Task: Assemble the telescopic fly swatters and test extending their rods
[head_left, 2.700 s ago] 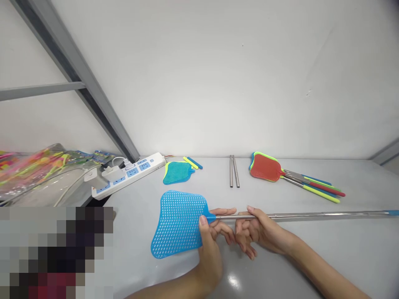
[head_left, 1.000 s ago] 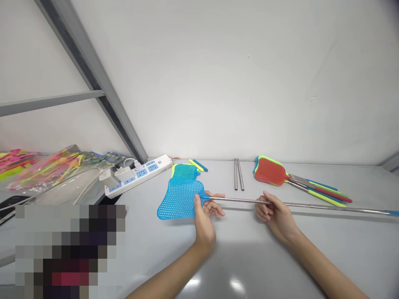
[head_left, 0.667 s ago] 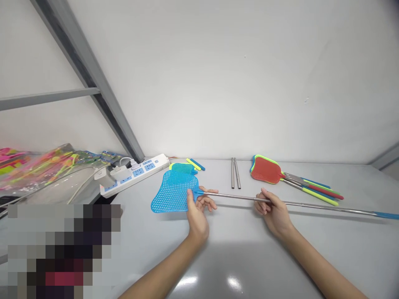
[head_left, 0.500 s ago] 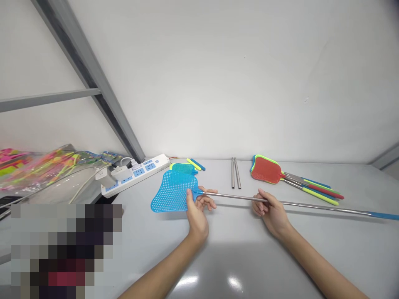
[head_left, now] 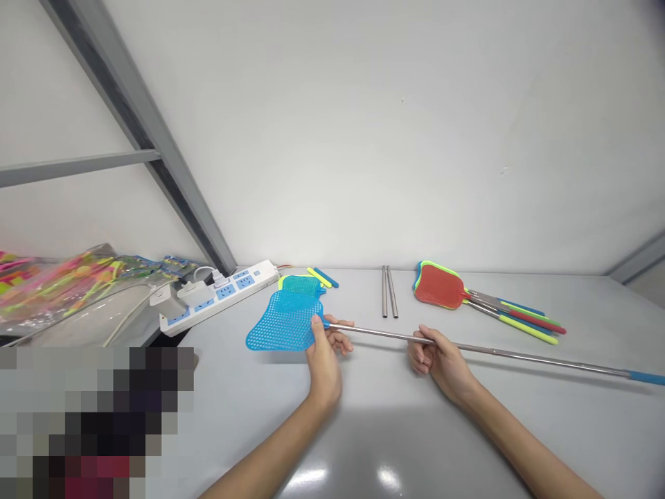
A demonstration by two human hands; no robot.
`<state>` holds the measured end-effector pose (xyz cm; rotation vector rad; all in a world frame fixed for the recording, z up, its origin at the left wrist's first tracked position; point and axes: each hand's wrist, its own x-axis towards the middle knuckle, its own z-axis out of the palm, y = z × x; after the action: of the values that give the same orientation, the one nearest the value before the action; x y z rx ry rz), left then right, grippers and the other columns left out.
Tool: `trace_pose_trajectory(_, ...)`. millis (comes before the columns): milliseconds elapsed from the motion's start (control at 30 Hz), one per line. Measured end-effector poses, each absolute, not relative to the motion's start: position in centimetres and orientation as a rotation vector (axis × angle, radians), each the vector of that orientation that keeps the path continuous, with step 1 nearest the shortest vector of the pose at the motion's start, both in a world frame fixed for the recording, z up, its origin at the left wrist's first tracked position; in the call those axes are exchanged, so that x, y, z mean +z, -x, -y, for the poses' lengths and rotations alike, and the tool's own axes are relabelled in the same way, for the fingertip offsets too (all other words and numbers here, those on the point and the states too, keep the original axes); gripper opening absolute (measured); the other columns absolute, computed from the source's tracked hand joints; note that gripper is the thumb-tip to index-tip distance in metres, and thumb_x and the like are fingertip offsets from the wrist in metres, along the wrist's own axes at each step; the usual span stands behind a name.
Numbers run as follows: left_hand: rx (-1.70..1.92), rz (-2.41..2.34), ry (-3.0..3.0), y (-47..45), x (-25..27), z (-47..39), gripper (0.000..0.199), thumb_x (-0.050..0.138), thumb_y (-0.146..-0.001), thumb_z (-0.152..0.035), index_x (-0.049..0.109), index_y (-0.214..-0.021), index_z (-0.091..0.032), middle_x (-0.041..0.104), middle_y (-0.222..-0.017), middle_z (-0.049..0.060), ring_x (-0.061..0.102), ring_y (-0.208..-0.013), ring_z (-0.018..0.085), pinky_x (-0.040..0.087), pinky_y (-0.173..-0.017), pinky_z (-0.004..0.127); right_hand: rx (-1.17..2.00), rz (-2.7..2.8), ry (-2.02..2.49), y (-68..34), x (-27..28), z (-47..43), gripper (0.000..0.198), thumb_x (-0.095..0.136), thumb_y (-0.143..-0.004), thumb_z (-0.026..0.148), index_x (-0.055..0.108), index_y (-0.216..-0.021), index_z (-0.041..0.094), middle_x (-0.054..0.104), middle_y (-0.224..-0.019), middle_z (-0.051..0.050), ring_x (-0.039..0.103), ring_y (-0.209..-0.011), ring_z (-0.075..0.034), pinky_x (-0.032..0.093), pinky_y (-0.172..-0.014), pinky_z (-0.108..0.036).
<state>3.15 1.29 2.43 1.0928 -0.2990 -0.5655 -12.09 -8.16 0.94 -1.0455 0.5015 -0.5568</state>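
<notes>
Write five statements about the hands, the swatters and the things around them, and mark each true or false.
1. The left hand holds the blue swatter at its mesh end. True.
2. The right hand rests flat on the table. False: the right hand grips the blue swatter's metal rod.
3. Two metal tubes lie close together on the table. True.
4. The top swatter in the pile on the right is green. False: the red swatter is on top.
5. The white power strip has plugs in it. True.
</notes>
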Motion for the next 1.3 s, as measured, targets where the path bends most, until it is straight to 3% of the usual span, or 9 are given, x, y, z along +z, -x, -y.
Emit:
trace_pose_trajectory(133, -0.593, 0.330, -1.180, -3.1, 2.1, -1.2, 0.030, 0.042, -0.076, -0.047, 0.047, -0.072, -0.017, 0.063, -0.067, 0.001, 0.045, -0.038, 0.006, 0.033, -0.040, 0.019, -0.543, -0.511, 1.032, 12.2, 0.9, 8.2, 0.043, 0.034, -0.082, 0.037, 0.045, -0.046, 0.015, 0.030, -0.044, 0.003, 0.032, -0.040, -0.009, 0.023, -0.045, -0.026)
trace_pose_trajectory(267, -0.627, 0.364, -1.304, -2.6, 1.5, -1.2, 0.033, 0.045, -0.074, -0.048, 0.052, -0.071, -0.015, 0.057, -0.050, -0.001, 0.041, -0.038, 0.006, 0.034, -0.042, 0.019, -0.605, -0.515, 0.998, 12.3, 1.1, 8.6, 0.045, 0.033, -0.082, 0.036, 0.044, -0.043, 0.016, 0.028, -0.042, 0.003, 0.031, -0.039, -0.009, 0.021, -0.045, -0.026)
trace_pose_trajectory(433, -0.634, 0.411, -1.316, -2.5, 1.0, -1.2, 0.036, 0.047, -0.071, -0.051, 0.052, -0.074, -0.015, 0.060, -0.062, 0.001, 0.039, -0.038, 0.006, 0.032, -0.041, 0.021, -0.640, -0.530, 0.981, 12.4, 1.2, 8.9, 0.045, 0.034, -0.081, 0.034, 0.045, -0.042, 0.016, 0.029, -0.042, 0.002, 0.030, -0.039, -0.009, 0.020, -0.045, -0.027)
trace_pose_trajectory(567, -0.595, 0.436, -1.368, -2.8, 0.8, -1.2, 0.037, 0.042, -0.074, -0.051, 0.053, -0.069, -0.016, 0.047, -0.043, -0.004, 0.038, -0.039, 0.008, 0.033, -0.046, 0.021, -0.601, -0.530, 0.975, 12.3, 1.1, 8.7, 0.044, 0.034, -0.081, 0.035, 0.046, -0.043, 0.016, 0.027, -0.042, 0.003, 0.031, -0.039, -0.009, 0.021, -0.045, -0.027)
trace_pose_trajectory(700, -0.553, 0.436, -1.405, -2.9, 0.5, -1.1, 0.039, 0.039, -0.075, -0.052, 0.052, -0.067, -0.016, 0.038, -0.037, -0.006, 0.036, -0.039, 0.008, 0.030, -0.044, 0.021, -0.588, -0.534, 0.990, 12.2, 0.9, 8.6, 0.044, 0.034, -0.082, 0.036, 0.047, -0.045, 0.015, 0.028, -0.042, 0.003, 0.032, -0.039, -0.009, 0.021, -0.045, -0.026)
trace_pose_trajectory(800, -0.543, 0.437, -1.382, -2.9, 0.4, -1.1, 0.036, 0.040, -0.075, -0.051, 0.051, -0.070, -0.017, 0.039, -0.038, -0.007, 0.032, -0.036, 0.008, 0.027, -0.042, 0.021, -0.583, -0.546, 0.998, 12.1, 0.9, 8.6, 0.044, 0.034, -0.082, 0.037, 0.046, -0.045, 0.015, 0.028, -0.042, 0.003, 0.032, -0.039, -0.009, 0.021, -0.045, -0.026)
trace_pose_trajectory(933, -0.583, 0.475, -1.361, -2.9, 0.3, -1.2, 0.034, 0.035, -0.079, -0.049, 0.049, -0.075, -0.018, 0.041, -0.038, -0.007, 0.039, -0.040, 0.009, 0.031, -0.047, 0.021, -0.616, -0.587, 0.976, 12.2, 0.8, 8.6, 0.042, 0.038, -0.080, 0.037, 0.045, -0.045, 0.015, 0.027, -0.042, 0.004, 0.030, -0.038, -0.008, 0.021, -0.044, -0.026)
trace_pose_trajectory(1167, -0.611, 0.641, -1.240, -2.3, 0.8, -1.4, 0.023, 0.035, -0.082, -0.040, 0.044, -0.084, -0.018, 0.058, -0.064, -0.002, 0.042, -0.043, 0.008, 0.036, -0.056, 0.023, -0.707, -0.647, 0.856, 12.4, 0.5, 9.2, 0.038, 0.044, -0.078, 0.036, 0.042, -0.045, 0.017, 0.026, -0.039, 0.005, 0.027, -0.036, -0.008, 0.019, -0.042, -0.025)
trace_pose_trajectory(1300, -0.665, 0.676, -1.233, -2.6, 1.4, -1.3, 0.021, 0.038, -0.081, -0.039, 0.043, -0.086, -0.019, 0.060, -0.075, 0.000, 0.040, -0.042, 0.006, 0.036, -0.054, 0.023, -0.685, -0.628, 0.832, 12.5, 0.5, 9.4, 0.039, 0.044, -0.077, 0.035, 0.041, -0.043, 0.017, 0.026, -0.039, 0.005, 0.027, -0.036, -0.008, 0.019, -0.042, -0.025)
